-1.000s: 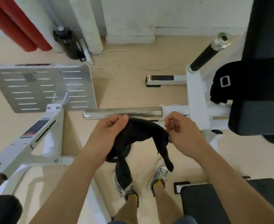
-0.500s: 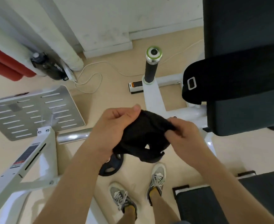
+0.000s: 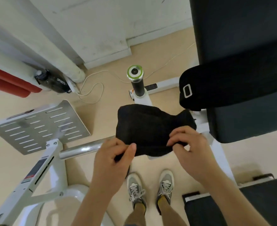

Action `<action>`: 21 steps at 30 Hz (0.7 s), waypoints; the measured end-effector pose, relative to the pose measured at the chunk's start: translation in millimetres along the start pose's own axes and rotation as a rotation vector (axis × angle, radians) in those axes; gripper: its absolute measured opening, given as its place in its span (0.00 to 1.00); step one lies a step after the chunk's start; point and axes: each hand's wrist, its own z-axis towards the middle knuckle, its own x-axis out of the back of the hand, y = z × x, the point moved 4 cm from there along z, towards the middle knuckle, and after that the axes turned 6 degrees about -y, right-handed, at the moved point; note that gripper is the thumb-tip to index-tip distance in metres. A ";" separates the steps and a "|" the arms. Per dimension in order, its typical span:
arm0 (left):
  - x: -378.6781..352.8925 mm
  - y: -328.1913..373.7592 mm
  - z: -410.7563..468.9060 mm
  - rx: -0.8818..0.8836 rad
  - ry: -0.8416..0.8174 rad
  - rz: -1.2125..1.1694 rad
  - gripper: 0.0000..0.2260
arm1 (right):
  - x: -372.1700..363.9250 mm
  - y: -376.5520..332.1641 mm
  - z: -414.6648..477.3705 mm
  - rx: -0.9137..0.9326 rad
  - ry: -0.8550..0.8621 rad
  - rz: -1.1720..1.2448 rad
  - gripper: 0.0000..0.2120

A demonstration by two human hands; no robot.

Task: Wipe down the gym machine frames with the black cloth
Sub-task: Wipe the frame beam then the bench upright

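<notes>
Beige floor point(image 3: 111, 101) meets a scuffed white wall point(image 3: 101, 22); we hold the black cloth point(image 3: 147, 128) spread above the white machine frame point(image 3: 141, 100), left hand point(image 3: 113, 160) and right hand point(image 3: 193, 154) fingers pinching its near edge.

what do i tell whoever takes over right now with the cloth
The left hand pinches the near left edge of the black cloth.
The right hand pinches the near right edge.
The cloth is held spread out above the white frame, near the handle post; contact with the frame cannot be told.
Done: cloth in hand and spread.
Left: press it on the frame and wipe, then the chrome bar and the footplate frame.
</notes>
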 end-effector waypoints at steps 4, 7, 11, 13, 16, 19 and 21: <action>-52.7 -48.9 12.5 0.099 -0.128 0.122 0.15 | -65.3 44.1 12.1 -0.181 -0.167 -0.106 0.24; -97.5 -51.3 34.2 -0.097 -0.210 0.261 0.23 | -98.7 49.3 32.0 -0.145 -0.124 -0.353 0.36; -111.3 -63.0 81.1 -0.061 -0.147 -0.026 0.23 | -96.8 53.7 78.3 -0.102 0.019 -0.413 0.36; -109.2 -64.7 106.1 -0.023 -0.073 -0.146 0.23 | -93.9 54.3 108.1 -0.124 0.059 -0.430 0.30; -111.0 -71.6 128.7 0.151 -0.021 -0.420 0.18 | -92.3 48.8 136.8 -0.163 0.135 -0.426 0.24; -112.6 -78.7 122.1 0.263 -0.032 -0.446 0.11 | -94.8 43.8 130.2 -0.143 0.168 -0.438 0.25; -117.6 -76.0 96.4 0.303 -0.118 -0.513 0.05 | -97.9 47.5 101.3 -0.171 0.157 -0.460 0.28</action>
